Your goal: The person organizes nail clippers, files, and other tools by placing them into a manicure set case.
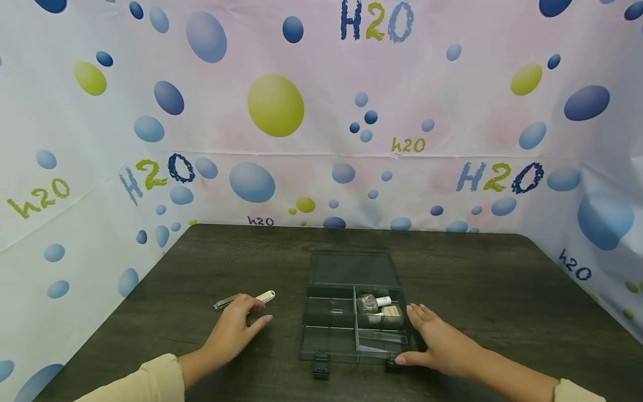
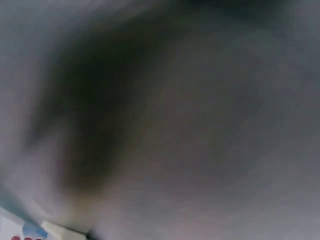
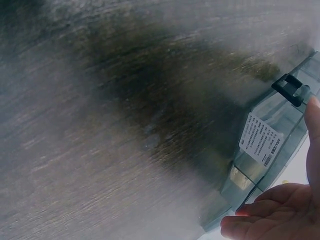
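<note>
My left hand [image 1: 228,329] is over a nail clipper [image 1: 220,305] at the left of the table, thumb apart from the loosely bent fingers. Its metallic end shows left of the fingers and a cream end with a hole shows on the right; the hand hides the middle. Beside the right wall of a smoky clear divided box [image 1: 329,338], my right hand [image 1: 444,346] lies with straight fingers, its thumb at the front right latch [image 1: 392,362]. Small nail polish bottles [image 1: 368,304], one with a white cap, lie in the box's back right compartment.
The box's lid [image 1: 354,268] lies folded back behind it. A second latch [image 1: 321,365] hangs at the front left. A printed label [image 3: 261,139] shows through the box in the right wrist view. A patterned cloth [image 1: 321,190] stands behind the dark wooden table [image 1: 482,279].
</note>
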{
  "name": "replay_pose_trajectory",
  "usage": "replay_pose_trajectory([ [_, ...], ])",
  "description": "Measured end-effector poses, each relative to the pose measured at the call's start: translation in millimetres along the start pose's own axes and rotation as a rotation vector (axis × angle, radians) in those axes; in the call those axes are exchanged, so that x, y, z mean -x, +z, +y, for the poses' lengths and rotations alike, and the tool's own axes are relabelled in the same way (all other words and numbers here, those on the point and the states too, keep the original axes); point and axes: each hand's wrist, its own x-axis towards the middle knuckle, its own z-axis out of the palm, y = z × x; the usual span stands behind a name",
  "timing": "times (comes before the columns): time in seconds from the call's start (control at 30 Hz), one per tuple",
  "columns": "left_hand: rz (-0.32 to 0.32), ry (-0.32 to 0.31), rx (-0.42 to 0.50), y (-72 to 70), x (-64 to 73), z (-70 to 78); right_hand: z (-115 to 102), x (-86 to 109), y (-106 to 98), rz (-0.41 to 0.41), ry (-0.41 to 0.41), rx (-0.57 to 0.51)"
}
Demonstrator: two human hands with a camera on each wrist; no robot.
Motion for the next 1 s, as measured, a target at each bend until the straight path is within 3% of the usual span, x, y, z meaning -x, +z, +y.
replay_pose_trajectory([
  [0.13,-0.021,-0.030,-0.001,-0.6,9.2,-7.9,0.1,0.4,-0.3,0.003,-0.002,0.006],
  [0.43,-0.001,-0.097,-0.025,-1.5,18.0,-14.2,1.0,0.9,0.1,0.002,0.003,0.005],
  [0.67,-0.022,-0.120,-0.051,0.2,18.0,-16.2,1.8,-1.0,0.6,-0.005,0.022,0.015],
  [1.0,0.006,-0.128,-0.060,3.2,16.2,-14.3,-0.4,-0.6,0.0,-0.012,0.030,0.011],
])
